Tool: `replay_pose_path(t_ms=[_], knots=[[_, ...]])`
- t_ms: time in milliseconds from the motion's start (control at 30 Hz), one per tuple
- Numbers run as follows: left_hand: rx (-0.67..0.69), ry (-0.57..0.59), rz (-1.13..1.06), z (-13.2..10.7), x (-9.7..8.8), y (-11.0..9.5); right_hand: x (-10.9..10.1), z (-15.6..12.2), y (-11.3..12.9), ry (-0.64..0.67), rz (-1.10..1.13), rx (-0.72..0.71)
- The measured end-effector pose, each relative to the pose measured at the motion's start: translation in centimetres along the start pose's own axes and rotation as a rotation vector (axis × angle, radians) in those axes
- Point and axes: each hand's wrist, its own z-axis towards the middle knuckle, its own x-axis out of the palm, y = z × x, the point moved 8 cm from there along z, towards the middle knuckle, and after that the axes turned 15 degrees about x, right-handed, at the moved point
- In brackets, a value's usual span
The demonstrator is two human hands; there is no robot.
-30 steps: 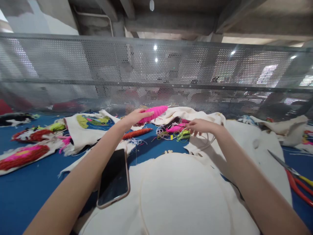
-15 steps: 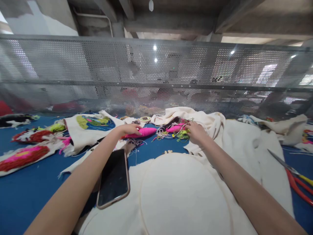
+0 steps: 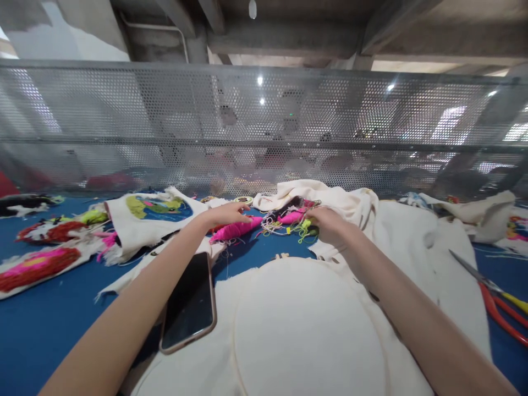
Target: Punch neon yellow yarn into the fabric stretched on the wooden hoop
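My left hand (image 3: pixel 229 213) reaches over a spindle-shaped bundle of bright pink yarn (image 3: pixel 237 229), its fingers stretched out and apart along the top. The bundle lies tilted, its left end nearer me. My right hand (image 3: pixel 328 224) is curled at the right side of a tangle of loose yarn, closed on some strands; its fingertips are partly hidden. Around it lie yellow-green yarn (image 3: pixel 305 228), more pink yarn (image 3: pixel 292 216) and whitish strands (image 3: pixel 270 224). In front of me, white cloth is stretched in a round embroidery hoop (image 3: pixel 309 324).
A phone (image 3: pixel 190 302) lies left of the hoop. Red-handled scissors (image 3: pixel 489 289) rest at the right. Rumpled white cloth (image 3: pixel 412 247) spreads behind and right. Embroidered pieces (image 3: pixel 159 206) and a red-and-pink tufted piece (image 3: pixel 39 267) lie left. A perforated metal screen (image 3: pixel 264 126) stands behind the blue table (image 3: pixel 37 335).
The pink yarn bundle has tilted, its left end swinging toward me. My left hand's fingers have lifted and stretched out to the right. My right hand has curled lower and slightly left into the yarn.
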Motion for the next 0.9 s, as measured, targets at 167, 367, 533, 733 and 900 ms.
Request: replay_pose_path(t_ms=[167,367,533,733,900], knots=[[0.051,0.036,-0.014,-0.1,0.3,-1.5,-2.4,0.2,1.6,0.067,0.106,-0.074],[0.042,-0.006,-0.083,-0.6,0.2,-2.7,-8.0,-1.3,5.3,-0.03,0.557,-0.182],[0.291,-0.003,-0.243,-0.6,0.7,-7.2,-11.0,-2.7,8.0,-0.013,1.025,-0.254],[0.611,0.152,-0.808,-0.7,3.3,-13.2,-10.9,-2.5,8.2,-0.093,1.141,-0.127],[0.537,0.111,-0.896,0.0,4.5,-12.6,-9.8,-1.7,7.6,-0.118,1.128,-0.062]])
